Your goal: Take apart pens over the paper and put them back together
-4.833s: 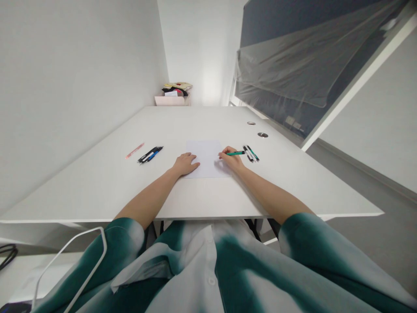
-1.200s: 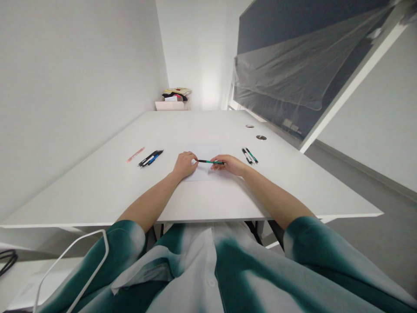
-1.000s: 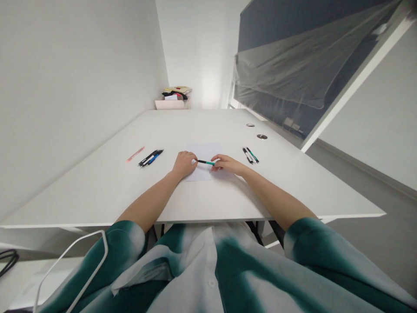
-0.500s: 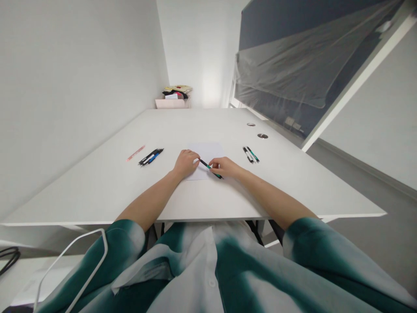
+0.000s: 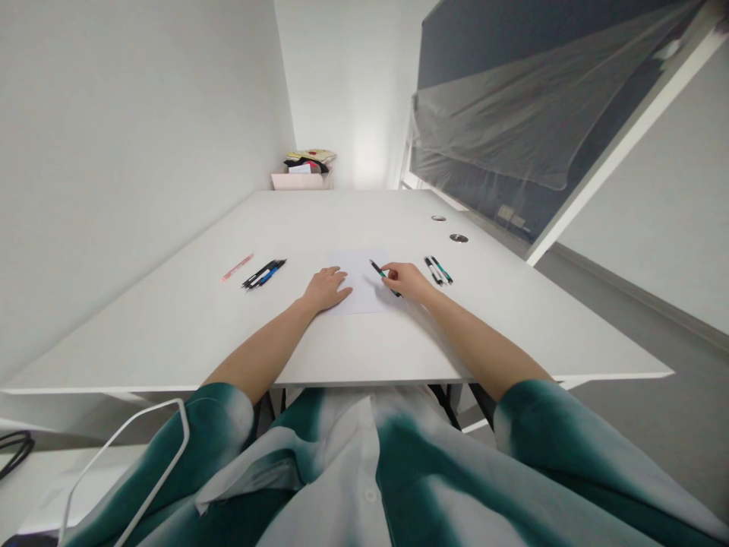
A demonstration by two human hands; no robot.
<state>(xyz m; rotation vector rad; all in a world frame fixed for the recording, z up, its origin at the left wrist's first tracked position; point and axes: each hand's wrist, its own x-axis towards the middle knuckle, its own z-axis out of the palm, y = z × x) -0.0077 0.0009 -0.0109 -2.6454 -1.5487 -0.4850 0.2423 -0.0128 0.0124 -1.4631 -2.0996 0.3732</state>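
A black and green pen [image 5: 377,268] is pinched between the fingers of my right hand [image 5: 408,281], tilted over the right part of a white sheet of paper [image 5: 360,285]. My left hand [image 5: 326,289] rests with fingers spread on the left side of that sheet, holding nothing. To the right of my right hand lie two pens side by side, one black and white [image 5: 433,271] and one green and black [image 5: 443,270]. Left of my left hand sits a group of black and blue pens [image 5: 264,274], with a pink pen [image 5: 237,267] beside it.
The white table [image 5: 364,349] stretches away from me to a pale pink box [image 5: 297,181] piled with cloth-like items at the far end. Two round metal grommets [image 5: 459,238] are set near the right edge. A dark panel under plastic film [image 5: 495,129] stands to the right.
My right hand has moved right and slightly away from me with the pen. The pen has left the fingers of my left hand, which have opened flat on the paper.
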